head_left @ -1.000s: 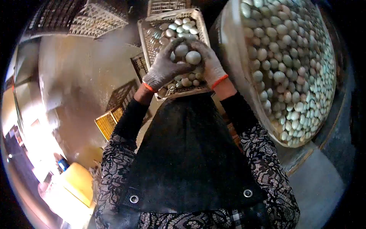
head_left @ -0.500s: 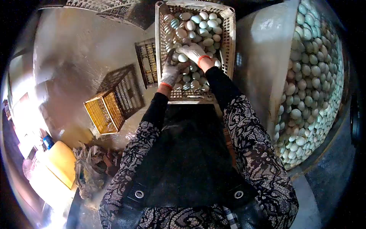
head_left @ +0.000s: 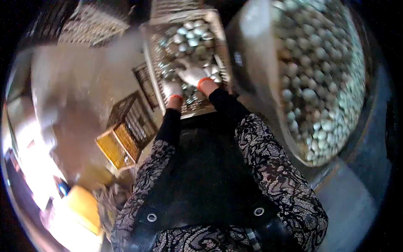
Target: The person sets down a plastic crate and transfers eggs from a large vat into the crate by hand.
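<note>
Both my hands wear pale gloves with orange-red bands at the wrists, and they are inside a light plastic crate of eggs. My right hand lies over the eggs near the middle of the crate, pointing left, its fingers blurred but seemingly apart. No egg shows clearly in it. Close to the crate's left wall is my left hand, among or against the eggs. Its fingers are smeared and partly lost in shadow, so what they hold is hidden.
To the right stands a large tub heaped with pale eggs. A yellow-lit slatted crate sits on the floor at left, beside a dark, flat grid. Further down lie crumpled rags and a yellow container.
The view has shifted, so the crate and tub appear further left and tilted. Both hands remain in the crate; my right hand sits slightly lower over the eggs.
</note>
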`<state>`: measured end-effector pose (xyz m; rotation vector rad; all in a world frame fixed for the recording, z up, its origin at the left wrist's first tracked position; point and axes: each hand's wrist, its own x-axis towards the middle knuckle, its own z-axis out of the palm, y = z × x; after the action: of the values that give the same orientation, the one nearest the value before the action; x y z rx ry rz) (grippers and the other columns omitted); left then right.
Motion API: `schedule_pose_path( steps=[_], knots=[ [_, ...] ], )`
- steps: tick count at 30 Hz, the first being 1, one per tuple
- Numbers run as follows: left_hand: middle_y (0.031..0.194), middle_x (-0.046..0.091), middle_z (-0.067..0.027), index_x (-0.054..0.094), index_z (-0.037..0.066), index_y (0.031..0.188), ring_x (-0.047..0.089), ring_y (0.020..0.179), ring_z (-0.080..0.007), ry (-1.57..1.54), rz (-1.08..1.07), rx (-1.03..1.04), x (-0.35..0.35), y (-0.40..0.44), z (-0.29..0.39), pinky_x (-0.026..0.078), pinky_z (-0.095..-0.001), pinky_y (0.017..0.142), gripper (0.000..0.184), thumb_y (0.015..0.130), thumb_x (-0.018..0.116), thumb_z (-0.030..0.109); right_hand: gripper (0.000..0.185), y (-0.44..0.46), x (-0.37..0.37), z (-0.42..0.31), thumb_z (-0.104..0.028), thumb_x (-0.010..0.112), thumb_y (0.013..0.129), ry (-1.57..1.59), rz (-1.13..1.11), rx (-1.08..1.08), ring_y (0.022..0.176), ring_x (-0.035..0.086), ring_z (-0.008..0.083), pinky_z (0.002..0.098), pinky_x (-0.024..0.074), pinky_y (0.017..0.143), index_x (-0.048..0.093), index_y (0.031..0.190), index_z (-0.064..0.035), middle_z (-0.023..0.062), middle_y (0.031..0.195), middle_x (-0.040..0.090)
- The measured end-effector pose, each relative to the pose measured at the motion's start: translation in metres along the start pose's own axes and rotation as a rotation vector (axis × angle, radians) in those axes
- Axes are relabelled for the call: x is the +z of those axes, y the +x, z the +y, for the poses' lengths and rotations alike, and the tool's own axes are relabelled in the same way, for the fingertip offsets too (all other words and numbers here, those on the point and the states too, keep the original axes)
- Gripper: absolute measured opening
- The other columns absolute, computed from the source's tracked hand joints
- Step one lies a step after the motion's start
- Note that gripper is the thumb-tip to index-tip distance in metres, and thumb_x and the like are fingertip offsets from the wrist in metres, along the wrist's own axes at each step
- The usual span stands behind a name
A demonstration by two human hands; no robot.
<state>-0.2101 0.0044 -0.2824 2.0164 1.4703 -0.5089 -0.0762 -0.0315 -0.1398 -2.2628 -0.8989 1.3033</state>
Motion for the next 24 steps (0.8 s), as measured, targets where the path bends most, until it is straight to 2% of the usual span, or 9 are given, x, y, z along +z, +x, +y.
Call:
schedule_pose_path(
  steps=[1, 4, 8, 10, 13, 16, 20, 22, 24],
  knots=[
    [0.115, 0.063, -0.0126, 0.047, 0.002, 0.128, 0.06, 0.102, -0.0231, -0.736, 0.16, -0.272, -0.069, -0.062, 0.063, 0.048, -0.0328, 0.085, 0.046, 0.087, 0.061, 0.016, 0.054, 0.001, -0.003, 0.021, -0.047, 0.057, 0.086, 0.04, 0.085, -0.138, 0.097, 0.062, 0.0374, 0.0405, 0.0483, 0.087, 0.055, 0.126, -0.0114, 0.02, 0.104, 0.066],
    [0.117, 0.062, -0.0208, 0.043, 0.001, 0.137, 0.063, 0.096, -0.0255, -0.896, 0.314, -0.197, -0.103, -0.083, 0.076, 0.055, -0.035, 0.077, 0.059, 0.083, 0.065, 0.009, 0.027, -0.065, -0.024, 0.022, -0.021, 0.061, 0.09, 0.233, 0.522, -0.609, 0.093, 0.064, 0.0311, 0.0377, 0.0509, 0.08, 0.062, 0.112, -0.0053, 0.0166, 0.102, 0.066],
    [0.123, 0.059, -0.0124, 0.047, -0.002, 0.132, 0.061, 0.101, -0.0194, -1.285, 0.284, 0.654, -0.115, -0.09, 0.124, 0.052, -0.0312, 0.088, 0.051, 0.083, 0.059, -0.009, 0.018, -0.219, -0.109, 0.04, -0.016, 0.063, 0.088, 0.523, 0.673, -0.5, 0.1, 0.062, 0.0295, 0.0367, 0.0488, 0.088, 0.063, 0.105, -0.0079, 0.0128, 0.103, 0.066],
    [0.121, 0.06, -0.0143, 0.052, 0.0, 0.127, 0.06, 0.106, -0.0182, -1.072, 0.085, 0.985, -0.154, -0.148, 0.182, 0.051, -0.0297, 0.088, 0.046, 0.082, 0.062, -0.006, 0.019, -0.28, -0.138, 0.079, -0.014, 0.055, 0.093, 0.436, 0.848, -0.223, 0.093, 0.062, 0.0176, 0.0286, 0.0487, 0.083, 0.064, 0.108, -0.0071, 0.0072, 0.101, 0.066],
    [0.118, 0.059, -0.0176, 0.055, 0.005, 0.124, 0.06, 0.105, -0.0296, -0.365, -0.096, 1.456, -0.183, -0.196, 0.255, 0.05, -0.0355, 0.089, 0.052, 0.075, 0.073, 0.009, 0.026, -0.331, -0.154, 0.154, -0.022, 0.058, 0.092, 0.185, 0.98, -0.024, 0.101, 0.062, 0.0285, 0.0386, 0.0492, 0.086, 0.061, 0.114, -0.0092, 0.0128, 0.111, 0.064],
    [0.119, 0.057, -0.0191, 0.051, 0.007, 0.129, 0.056, 0.103, -0.0418, 0.066, -0.186, 1.706, -0.151, -0.19, 0.313, 0.048, -0.0445, 0.091, 0.072, 0.067, 0.08, 0.029, 0.035, -0.351, -0.154, 0.19, -0.025, 0.053, 0.094, 0.201, 0.759, 0.289, 0.104, 0.061, 0.0303, 0.0382, 0.0469, 0.091, 0.054, 0.124, -0.0073, 0.0153, 0.115, 0.062],
    [0.12, 0.054, -0.0236, 0.033, 0.006, 0.14, 0.051, 0.11, -0.0437, 0.446, -0.332, 1.531, -0.112, -0.172, 0.353, 0.046, -0.045, 0.094, 0.1, 0.059, 0.082, 0.04, 0.048, -0.302, -0.145, 0.236, -0.024, 0.049, 0.094, -0.127, 0.683, -0.013, 0.122, 0.049, 0.027, 0.0332, 0.0416, 0.099, 0.041, 0.139, -0.0088, 0.0157, 0.138, 0.046],
    [0.114, 0.058, -0.0253, 0.026, 0.004, 0.143, 0.051, 0.111, -0.0452, 0.411, -0.311, 1.623, -0.086, -0.153, 0.356, 0.045, -0.046, 0.096, 0.111, 0.056, 0.083, 0.041, 0.048, -0.286, -0.159, 0.208, -0.031, 0.048, 0.097, 0.615, 0.557, 0.145, 0.113, 0.051, 0.0278, 0.0352, 0.0403, 0.098, 0.043, 0.135, -0.0021, 0.0179, 0.125, 0.053],
    [0.114, 0.058, -0.0268, 0.022, 0.003, 0.144, 0.051, 0.11, -0.0481, 0.329, -0.255, 1.586, -0.087, -0.163, 0.347, 0.044, -0.0465, 0.098, 0.116, 0.054, 0.084, 0.041, 0.048, -0.24, -0.134, 0.264, -0.031, 0.049, 0.097, 0.39, 0.601, 0.051, 0.112, 0.052, 0.0283, 0.0353, 0.0401, 0.098, 0.043, 0.136, -0.0031, 0.0186, 0.123, 0.054]
  ],
)
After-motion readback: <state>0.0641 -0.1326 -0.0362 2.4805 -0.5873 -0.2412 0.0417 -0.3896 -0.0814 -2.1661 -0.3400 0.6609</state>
